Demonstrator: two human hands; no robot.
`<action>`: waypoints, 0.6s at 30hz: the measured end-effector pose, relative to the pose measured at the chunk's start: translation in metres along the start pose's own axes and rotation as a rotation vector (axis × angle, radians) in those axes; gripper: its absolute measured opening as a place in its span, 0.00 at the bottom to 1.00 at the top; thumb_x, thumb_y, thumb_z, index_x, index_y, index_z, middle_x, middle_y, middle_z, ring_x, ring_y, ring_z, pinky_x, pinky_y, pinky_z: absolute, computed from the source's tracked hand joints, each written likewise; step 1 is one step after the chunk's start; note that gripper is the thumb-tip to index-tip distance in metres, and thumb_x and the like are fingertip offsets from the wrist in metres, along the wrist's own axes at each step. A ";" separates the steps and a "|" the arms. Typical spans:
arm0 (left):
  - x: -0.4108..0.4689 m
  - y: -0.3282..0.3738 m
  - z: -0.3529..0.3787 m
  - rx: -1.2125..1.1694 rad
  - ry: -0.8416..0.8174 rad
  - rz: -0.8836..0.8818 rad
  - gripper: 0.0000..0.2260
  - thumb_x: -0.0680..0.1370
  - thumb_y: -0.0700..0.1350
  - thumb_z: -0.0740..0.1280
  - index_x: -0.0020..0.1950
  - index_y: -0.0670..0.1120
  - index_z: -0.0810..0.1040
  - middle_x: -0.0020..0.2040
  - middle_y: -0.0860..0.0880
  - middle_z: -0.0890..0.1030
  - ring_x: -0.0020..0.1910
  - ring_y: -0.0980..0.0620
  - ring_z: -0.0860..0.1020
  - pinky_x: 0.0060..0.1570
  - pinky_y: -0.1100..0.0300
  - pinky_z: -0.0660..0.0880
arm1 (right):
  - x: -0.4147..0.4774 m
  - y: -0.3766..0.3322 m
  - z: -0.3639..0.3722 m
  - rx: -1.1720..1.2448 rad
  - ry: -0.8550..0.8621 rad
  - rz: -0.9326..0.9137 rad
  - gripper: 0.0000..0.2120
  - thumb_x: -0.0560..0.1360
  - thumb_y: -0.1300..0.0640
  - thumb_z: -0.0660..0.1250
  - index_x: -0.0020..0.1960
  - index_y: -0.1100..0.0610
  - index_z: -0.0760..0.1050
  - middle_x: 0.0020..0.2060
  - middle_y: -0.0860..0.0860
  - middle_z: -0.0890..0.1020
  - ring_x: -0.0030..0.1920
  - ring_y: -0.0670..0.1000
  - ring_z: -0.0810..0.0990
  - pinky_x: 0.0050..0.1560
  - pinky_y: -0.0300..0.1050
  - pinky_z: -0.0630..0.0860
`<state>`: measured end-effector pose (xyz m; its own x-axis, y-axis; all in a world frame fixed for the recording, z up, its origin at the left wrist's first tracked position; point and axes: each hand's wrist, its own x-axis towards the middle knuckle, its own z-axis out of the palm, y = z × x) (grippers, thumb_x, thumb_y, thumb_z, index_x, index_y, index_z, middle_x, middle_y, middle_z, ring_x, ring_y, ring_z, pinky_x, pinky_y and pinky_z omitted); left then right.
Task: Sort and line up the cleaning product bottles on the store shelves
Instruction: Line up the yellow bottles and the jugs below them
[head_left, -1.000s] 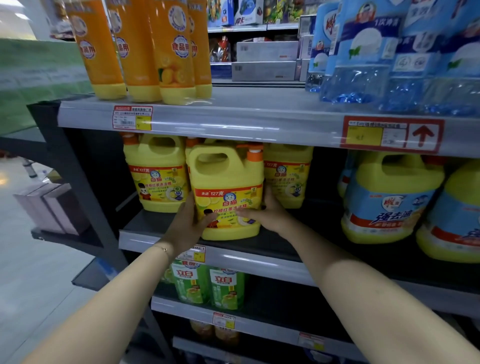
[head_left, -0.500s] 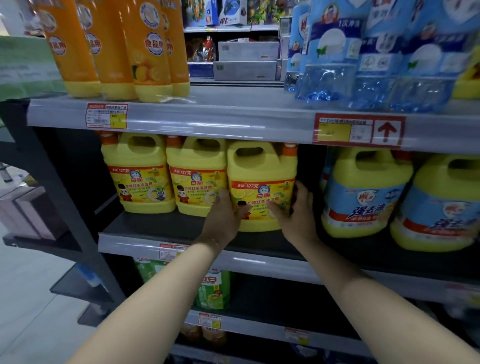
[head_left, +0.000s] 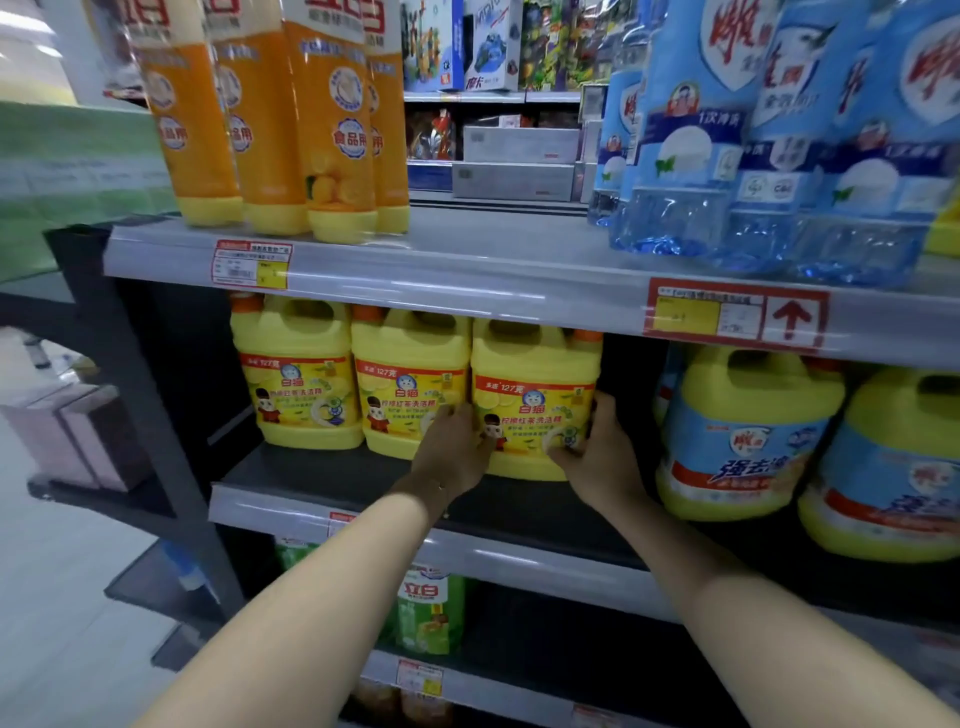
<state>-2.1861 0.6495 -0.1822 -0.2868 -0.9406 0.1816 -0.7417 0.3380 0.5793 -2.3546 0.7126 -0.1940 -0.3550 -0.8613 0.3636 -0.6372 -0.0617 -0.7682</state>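
Note:
Three yellow detergent jugs stand side by side on the dark middle shelf (head_left: 311, 470). The right jug (head_left: 535, 384) is held between both hands. My left hand (head_left: 454, 452) presses its lower left front, fingers curled against the label. My right hand (head_left: 600, 447) grips its lower right corner. The middle jug (head_left: 410, 379) touches it on the left, and the left jug (head_left: 296, 374) stands beside that one.
Blue-labelled yellow jugs (head_left: 748, 431) stand to the right with a dark gap between. Orange bottles (head_left: 327, 119) and blue bottles (head_left: 727, 130) fill the upper shelf (head_left: 467, 270). Green bottles (head_left: 428, 608) sit on the shelf below. An open aisle floor lies left.
The jug between my hands has moved from the front of the shelf to the right end of the yellow row, against the middle jug. Both hands stayed on it.

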 end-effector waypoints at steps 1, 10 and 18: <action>0.000 0.000 -0.001 0.007 -0.010 0.005 0.13 0.79 0.48 0.65 0.58 0.41 0.71 0.60 0.43 0.73 0.58 0.45 0.72 0.58 0.54 0.70 | 0.000 0.000 -0.004 -0.029 -0.043 0.003 0.33 0.70 0.59 0.74 0.68 0.54 0.59 0.63 0.54 0.75 0.61 0.55 0.76 0.52 0.45 0.73; -0.003 0.011 -0.005 0.147 -0.067 0.096 0.12 0.78 0.51 0.64 0.59 0.46 0.75 0.58 0.47 0.79 0.56 0.46 0.77 0.54 0.54 0.75 | -0.017 -0.021 -0.050 -0.370 -0.239 -0.009 0.28 0.75 0.50 0.68 0.70 0.53 0.61 0.65 0.54 0.73 0.63 0.55 0.74 0.55 0.46 0.72; -0.019 0.123 0.048 -0.141 -0.279 0.333 0.28 0.74 0.51 0.71 0.69 0.43 0.65 0.60 0.47 0.75 0.60 0.47 0.75 0.52 0.59 0.73 | -0.048 0.002 -0.117 -0.570 0.131 -0.058 0.18 0.75 0.53 0.65 0.62 0.56 0.68 0.59 0.54 0.73 0.55 0.56 0.77 0.45 0.46 0.72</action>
<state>-2.3009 0.7110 -0.1520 -0.6624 -0.7306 0.1659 -0.4975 0.5945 0.6317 -2.4188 0.8125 -0.1514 -0.3669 -0.7931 0.4862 -0.9126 0.2054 -0.3535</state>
